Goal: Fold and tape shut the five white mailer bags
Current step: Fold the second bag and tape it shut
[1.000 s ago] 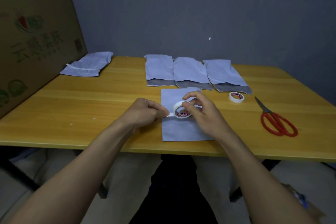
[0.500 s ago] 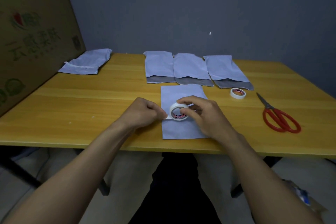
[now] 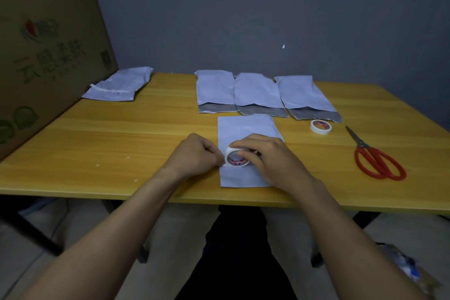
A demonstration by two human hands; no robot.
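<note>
Perhaps at bag's (image 3: 246,126) left edge: tape roll (image 3: 235,159), left hand (image 3: 194,153), right hand (image 3: 270,161).

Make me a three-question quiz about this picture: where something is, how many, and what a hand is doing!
1. Where are the red scissors? A) on the box B) right of the loose tape roll C) under a bag
2. How many white bags lie on the table? A) three B) five C) seven
3. What is the right hand doing? A) lying flat B) gripping scissors C) holding a tape roll
Answers: B, just right of that roll; B, one far left, three in a row, one nearest; C, its fingers curl round the roll.
</note>
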